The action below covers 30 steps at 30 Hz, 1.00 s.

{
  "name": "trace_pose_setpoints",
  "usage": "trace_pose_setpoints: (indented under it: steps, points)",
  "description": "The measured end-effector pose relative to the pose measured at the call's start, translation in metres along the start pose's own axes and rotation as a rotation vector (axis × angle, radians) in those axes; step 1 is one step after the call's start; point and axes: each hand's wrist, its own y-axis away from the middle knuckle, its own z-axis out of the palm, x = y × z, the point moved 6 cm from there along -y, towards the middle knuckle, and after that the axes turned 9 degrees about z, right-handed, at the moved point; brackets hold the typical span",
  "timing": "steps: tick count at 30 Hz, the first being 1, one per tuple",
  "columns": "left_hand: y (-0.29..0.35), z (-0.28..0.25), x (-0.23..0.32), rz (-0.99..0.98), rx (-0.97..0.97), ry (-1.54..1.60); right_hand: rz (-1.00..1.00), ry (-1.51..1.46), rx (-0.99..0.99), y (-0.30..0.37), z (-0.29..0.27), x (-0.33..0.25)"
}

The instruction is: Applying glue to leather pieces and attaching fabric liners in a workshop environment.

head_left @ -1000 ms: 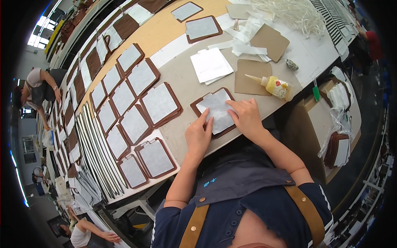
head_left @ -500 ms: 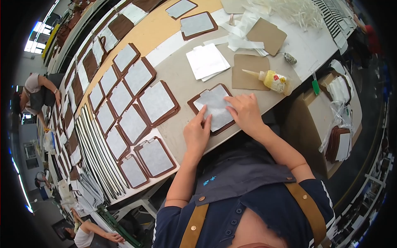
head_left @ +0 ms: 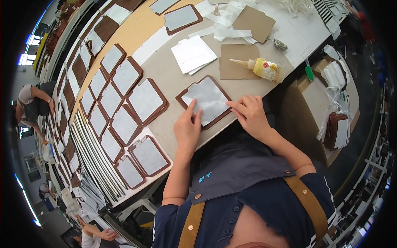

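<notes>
In front of me, near the table edge, lies a brown leather-like panel (head_left: 216, 82) with a white sheet (head_left: 204, 97) over most of its face; a brown border shows all round. My left hand (head_left: 187, 126) rests at its lower left, forefinger and thumb apart on the sheet. At the right edge, my right hand (head_left: 252, 115) touches the brown border with its forefinger, the thumb apart below. Neither hand grips anything. A yellow-labelled glue bottle (head_left: 266, 69) with a long pale nozzle lies on its side beyond my right hand, partly over a tan card (head_left: 235, 56).
To the left lie several stacks of white-faced brown panels (head_left: 147, 99) in rows, beside long dark-and-white strips (head_left: 91, 153). Loose white sheets (head_left: 192, 53) lie farther back. A small grey lump (head_left: 280, 44) sits beyond the bottle. Right of the table stands an open carton (head_left: 304, 95).
My right forefinger has slid from the sheet's upper right out to the panel's right edge. My left hand still rests at the lower left. The whole view has shifted slightly.
</notes>
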Motion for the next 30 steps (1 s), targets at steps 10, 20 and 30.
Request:
trace_pose_setpoints:
  steps: [10,20,30]
  points:
    - [0.003,0.002,0.002,0.02,-0.014,-0.056,-0.039,0.043,0.007,0.005,0.007,0.002]
    - [0.0,-0.003,0.004,0.069,0.0,-0.13,-0.025,0.053,0.014,0.004,0.009,0.002]
    - [0.003,-0.018,-0.007,0.027,0.048,-0.032,-0.115,0.11,-0.014,-0.018,0.018,-0.013]
